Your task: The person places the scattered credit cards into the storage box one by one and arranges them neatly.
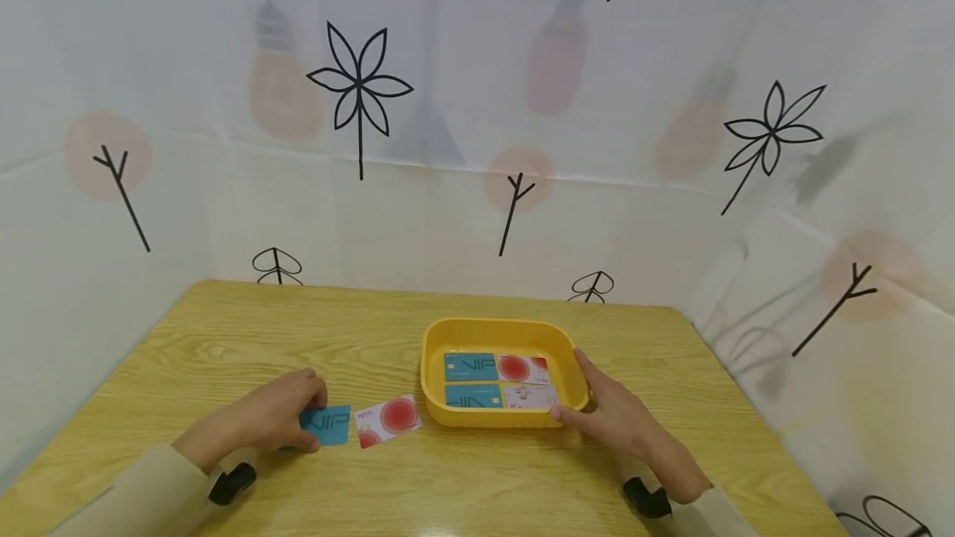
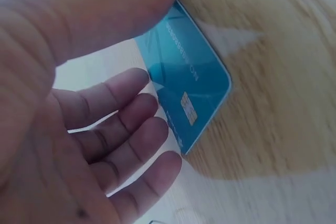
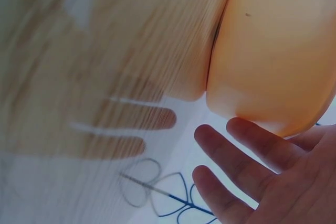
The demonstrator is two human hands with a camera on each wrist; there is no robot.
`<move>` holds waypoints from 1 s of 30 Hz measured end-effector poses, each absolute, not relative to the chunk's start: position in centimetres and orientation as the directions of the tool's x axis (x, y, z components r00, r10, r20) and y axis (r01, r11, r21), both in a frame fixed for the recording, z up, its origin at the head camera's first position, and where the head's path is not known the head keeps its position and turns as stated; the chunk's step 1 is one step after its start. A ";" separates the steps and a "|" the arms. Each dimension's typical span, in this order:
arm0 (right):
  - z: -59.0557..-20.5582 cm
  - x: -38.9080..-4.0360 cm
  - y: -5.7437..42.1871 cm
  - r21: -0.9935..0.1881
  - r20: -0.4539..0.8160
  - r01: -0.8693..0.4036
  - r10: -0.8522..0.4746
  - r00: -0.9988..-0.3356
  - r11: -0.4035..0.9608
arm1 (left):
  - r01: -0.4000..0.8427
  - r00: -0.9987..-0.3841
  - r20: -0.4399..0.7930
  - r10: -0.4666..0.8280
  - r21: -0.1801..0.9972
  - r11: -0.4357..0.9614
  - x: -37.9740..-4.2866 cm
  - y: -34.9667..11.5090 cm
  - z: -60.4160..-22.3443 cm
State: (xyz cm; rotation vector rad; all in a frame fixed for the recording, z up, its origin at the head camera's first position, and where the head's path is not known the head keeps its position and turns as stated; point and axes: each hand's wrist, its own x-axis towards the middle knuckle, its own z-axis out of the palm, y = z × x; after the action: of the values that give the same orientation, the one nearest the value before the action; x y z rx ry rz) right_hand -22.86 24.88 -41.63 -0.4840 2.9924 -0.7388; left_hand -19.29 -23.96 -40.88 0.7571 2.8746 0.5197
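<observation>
1. VIP card (image 1: 332, 427), teal, at the left hand's (image 1: 272, 415) fingertips. Its long axis runs roughly across, from the left hand toward the right hand (image 1: 615, 414); the left hand is far nearer and covers its outer end.
2. The left hand holds this card narrowly, thumb at the near long edge, curled fingers opposite; whether it is lifted I cannot tell.
3. Just inward of the left hand, a white-and-red card (image 1: 389, 421) lies slantwise, between that hand and the yellow tray (image 1: 477, 418).
4. The right hand is spread wide at the tray's near right corner, thumb at the near rim, fingers fairly straight by the outer wall.
5. Inside, between the hands, lie two teal cards (image 1: 471, 367) leftward, a red-printed card (image 1: 523, 369) and a white card (image 1: 531, 396) rightward.
6. Beneath both hands spreads the wood-grain tabletop (image 1: 298, 321); beyond them hangs a patterned cloth (image 1: 462, 40).
</observation>
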 end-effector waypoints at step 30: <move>-41.7 -22.8 24.9 -0.447 0.050 -0.288 -0.298 -0.953 0.847 | 0.427 -0.868 -0.069 0.492 0.404 0.809 -19.5 -23.3 -41.0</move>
State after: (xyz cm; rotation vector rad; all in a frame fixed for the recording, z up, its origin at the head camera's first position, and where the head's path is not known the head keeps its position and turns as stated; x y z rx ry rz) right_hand -22.75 24.89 -41.74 -0.4756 2.9992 -0.7201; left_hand -19.53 -23.29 -41.04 0.7227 2.8246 0.5713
